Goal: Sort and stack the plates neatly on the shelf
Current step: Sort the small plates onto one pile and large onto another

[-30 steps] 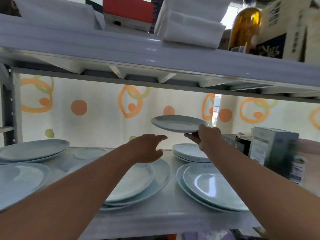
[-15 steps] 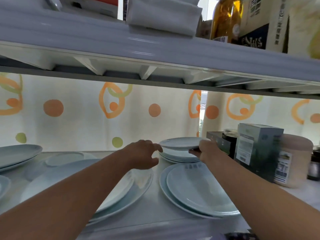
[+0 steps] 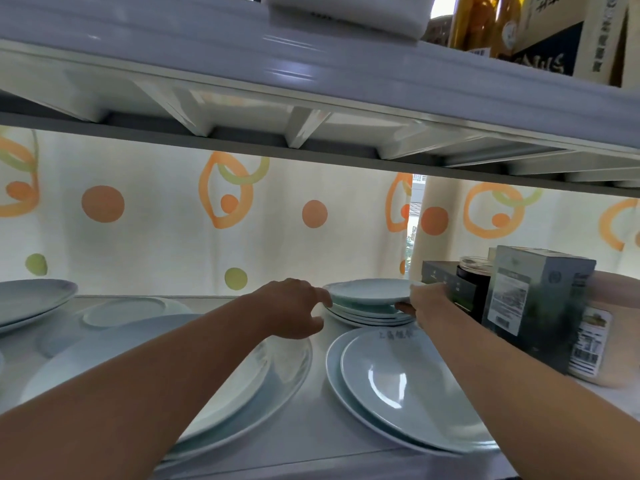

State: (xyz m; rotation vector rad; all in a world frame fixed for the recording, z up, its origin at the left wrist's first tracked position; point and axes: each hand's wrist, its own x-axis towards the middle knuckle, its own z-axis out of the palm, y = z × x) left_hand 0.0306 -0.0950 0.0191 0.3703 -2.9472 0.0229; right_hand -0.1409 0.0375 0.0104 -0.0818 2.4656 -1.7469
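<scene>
The right hand (image 3: 427,299) gripped a small plate (image 3: 369,289) by its right rim, with fingers (image 3: 404,308) curled under the edge. The plate was level, directly over a stack (image 3: 370,316) of similar small plates at the back of the shelf (image 3: 311,441). Whether it had settled on the stack or was just above it could not be told.

The left hand (image 3: 294,308) was open and held nothing. Its fingers were loosely curved toward the plate's left rim and its thumb was spread below. Whether the fingertips touched the rim could not be told.

Under the left forearm lay two big plates (image 3: 287,368), one on the other. In front of the stack, a front pair (image 3: 398,379) of overlapping plates lay near the shelf edge beneath the right forearm. More plates (image 3: 31,299) lay at the far left, and a single plate (image 3: 124,310) lay flat toward the back left.

To the right of the stack stood a dark box (image 3: 438,277), a jar (image 3: 474,289) and a tall grey box (image 3: 533,299), close together, with a pale tub (image 3: 609,327) behind the grey box. A curtain (image 3: 156,220) with orange and green spots hung behind the shelf. On the upper shelf (image 3: 311,74) stood an amber bottle (image 3: 485,22).
</scene>
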